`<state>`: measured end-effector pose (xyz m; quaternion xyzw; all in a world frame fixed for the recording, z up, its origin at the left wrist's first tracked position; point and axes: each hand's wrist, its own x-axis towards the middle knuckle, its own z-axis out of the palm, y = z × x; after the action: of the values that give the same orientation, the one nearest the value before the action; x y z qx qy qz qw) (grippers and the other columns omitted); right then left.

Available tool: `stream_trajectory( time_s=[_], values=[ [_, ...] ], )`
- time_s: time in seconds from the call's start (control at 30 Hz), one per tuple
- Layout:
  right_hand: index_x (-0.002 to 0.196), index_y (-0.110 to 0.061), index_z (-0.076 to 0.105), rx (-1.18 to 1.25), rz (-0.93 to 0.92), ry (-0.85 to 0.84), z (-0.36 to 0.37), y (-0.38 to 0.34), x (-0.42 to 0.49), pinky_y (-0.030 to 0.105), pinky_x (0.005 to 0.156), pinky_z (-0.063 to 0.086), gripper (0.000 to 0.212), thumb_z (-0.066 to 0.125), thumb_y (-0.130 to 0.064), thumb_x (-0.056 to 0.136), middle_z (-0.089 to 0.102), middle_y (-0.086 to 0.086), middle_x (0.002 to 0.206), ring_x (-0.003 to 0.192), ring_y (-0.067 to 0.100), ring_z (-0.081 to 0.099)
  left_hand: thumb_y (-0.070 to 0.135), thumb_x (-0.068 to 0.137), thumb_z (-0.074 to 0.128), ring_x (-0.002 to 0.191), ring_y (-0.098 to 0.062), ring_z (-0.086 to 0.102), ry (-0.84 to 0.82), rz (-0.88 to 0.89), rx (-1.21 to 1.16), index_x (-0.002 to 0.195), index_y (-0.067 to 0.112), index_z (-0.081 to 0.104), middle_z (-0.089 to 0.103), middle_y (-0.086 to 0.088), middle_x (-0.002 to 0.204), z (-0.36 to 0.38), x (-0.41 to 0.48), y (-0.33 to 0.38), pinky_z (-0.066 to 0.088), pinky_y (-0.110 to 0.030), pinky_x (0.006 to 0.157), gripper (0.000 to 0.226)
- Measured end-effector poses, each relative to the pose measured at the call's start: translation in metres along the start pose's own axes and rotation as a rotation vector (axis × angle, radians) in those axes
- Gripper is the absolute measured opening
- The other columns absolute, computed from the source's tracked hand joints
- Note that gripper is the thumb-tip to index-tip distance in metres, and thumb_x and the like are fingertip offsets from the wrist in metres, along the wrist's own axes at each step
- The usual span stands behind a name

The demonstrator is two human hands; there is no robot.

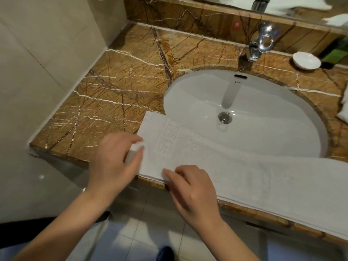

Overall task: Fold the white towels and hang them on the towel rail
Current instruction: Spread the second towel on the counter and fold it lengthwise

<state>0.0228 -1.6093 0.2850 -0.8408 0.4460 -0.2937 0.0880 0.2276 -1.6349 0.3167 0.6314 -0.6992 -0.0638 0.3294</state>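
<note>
A long white towel (235, 166), folded into a narrow strip with an embossed pattern, lies along the front of the marble counter (116, 87) and over the near rim of the sink (188, 95). It runs off the right edge of the view. My left hand (114, 162) is at the strip's left end and pinches its edge between thumb and fingers; that end is blurred. My right hand (194, 187) rests on the near edge close by, thumb on top and fingers curled at the hem. No towel rail is in view.
A chrome tap (262, 41) stands behind the sink. To its right are a white soap dish (306, 60) and a green bottle (336, 54). Another white towel (343, 108) shows at the right edge. A tiled wall closes the left side, with floor tiles below.
</note>
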Motion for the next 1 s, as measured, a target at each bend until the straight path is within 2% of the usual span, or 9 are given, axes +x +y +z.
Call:
stream_trajectory(
  time_s=[0.07, 0.1, 0.2, 0.33, 0.43, 0.53, 0.73, 0.87, 1.0],
  values=[
    [0.101, -0.014, 0.068, -0.025, 0.059, 0.002, -0.015, 0.016, -0.016, 0.037, 0.055, 0.042, 0.018, 0.069, -0.017, 0.083, 0.06, 0.005, 0.084, 0.071, 0.024, 0.054, 0.036, 0.086, 0.061, 0.085, -0.013, 0.061, -0.2, 0.348, -0.006, 0.093, 0.018, 0.07, 0.067, 0.006, 0.089, 0.005, -0.005, 0.012, 0.047, -0.03, 0.071, 0.021],
    [0.098, -0.015, 0.068, -0.039, 0.079, -0.001, -0.021, 0.022, -0.023, 0.037, 0.055, 0.043, 0.017, 0.07, -0.019, 0.082, 0.06, 0.004, 0.084, 0.071, 0.023, 0.055, 0.035, 0.085, 0.064, 0.083, -0.017, 0.062, -0.285, 0.458, 0.002, 0.091, 0.017, 0.071, 0.067, 0.003, 0.088, 0.011, -0.008, 0.017, 0.049, -0.031, 0.068, 0.021],
    [0.092, -0.013, 0.071, -0.086, 0.096, -0.001, -0.034, 0.038, -0.036, 0.037, 0.055, 0.044, 0.013, 0.072, -0.02, 0.081, 0.062, 0.004, 0.082, 0.071, 0.024, 0.057, 0.034, 0.082, 0.067, 0.076, -0.021, 0.063, -0.416, 0.615, 0.078, 0.09, 0.015, 0.071, 0.066, -0.002, 0.086, 0.027, -0.011, 0.027, 0.051, -0.033, 0.06, 0.021],
    [0.087, -0.008, 0.074, -0.119, 0.062, 0.024, -0.037, 0.043, -0.035, 0.037, 0.052, 0.044, 0.009, 0.072, -0.015, 0.082, 0.065, 0.007, 0.078, 0.066, 0.027, 0.059, 0.033, 0.083, 0.067, 0.074, -0.021, 0.061, -0.409, 0.624, 0.077, 0.09, 0.014, 0.07, 0.065, -0.003, 0.086, 0.035, -0.015, 0.026, 0.05, -0.033, 0.054, 0.021],
    [0.084, -0.007, 0.075, -0.119, -0.013, 0.081, -0.038, 0.037, -0.032, 0.032, 0.051, 0.039, 0.015, 0.063, -0.015, 0.087, 0.064, 0.006, 0.073, 0.06, 0.026, 0.055, 0.033, 0.087, 0.063, 0.073, -0.021, 0.062, -0.407, 0.6, 0.032, 0.087, 0.014, 0.071, 0.065, -0.003, 0.085, 0.033, -0.017, 0.026, 0.05, -0.032, 0.052, 0.02],
    [0.084, -0.006, 0.075, -0.132, -0.062, 0.034, -0.038, 0.035, -0.036, 0.032, 0.047, 0.039, 0.014, 0.062, -0.013, 0.086, 0.063, 0.007, 0.071, 0.057, 0.027, 0.054, 0.029, 0.088, 0.062, 0.067, -0.023, 0.062, -0.372, 0.573, 0.043, 0.08, 0.013, 0.072, 0.066, -0.003, 0.079, 0.031, -0.016, 0.03, 0.048, -0.033, 0.045, 0.021],
    [0.092, -0.005, 0.074, -0.099, -0.02, 0.017, -0.042, 0.042, -0.048, 0.034, 0.048, 0.041, 0.012, 0.071, -0.011, 0.082, 0.064, 0.008, 0.075, 0.061, 0.027, 0.055, 0.021, 0.089, 0.059, 0.058, -0.025, 0.06, -0.331, 0.593, 0.101, 0.073, 0.009, 0.071, 0.065, -0.006, 0.071, 0.03, -0.019, 0.032, 0.046, -0.033, 0.041, 0.024],
    [0.086, -0.003, 0.075, -0.122, 0.054, 0.063, -0.057, 0.059, -0.063, 0.035, 0.05, 0.044, 0.012, 0.066, -0.011, 0.085, 0.065, 0.009, 0.075, 0.061, 0.029, 0.057, 0.019, 0.088, 0.06, 0.058, -0.024, 0.061, -0.337, 0.589, 0.107, 0.073, 0.008, 0.072, 0.066, -0.006, 0.071, 0.029, -0.021, 0.029, 0.047, -0.032, 0.042, 0.022],
    [0.083, -0.003, 0.075, -0.121, -0.004, 0.059, -0.062, 0.06, -0.063, 0.032, 0.047, 0.041, 0.009, 0.069, -0.009, 0.083, 0.063, 0.008, 0.07, 0.058, 0.026, 0.054, 0.02, 0.087, 0.058, 0.057, -0.023, 0.06, -0.36, 0.587, 0.126, 0.071, 0.008, 0.071, 0.065, -0.005, 0.07, 0.027, -0.02, 0.03, 0.047, -0.032, 0.041, 0.024]
  ],
)
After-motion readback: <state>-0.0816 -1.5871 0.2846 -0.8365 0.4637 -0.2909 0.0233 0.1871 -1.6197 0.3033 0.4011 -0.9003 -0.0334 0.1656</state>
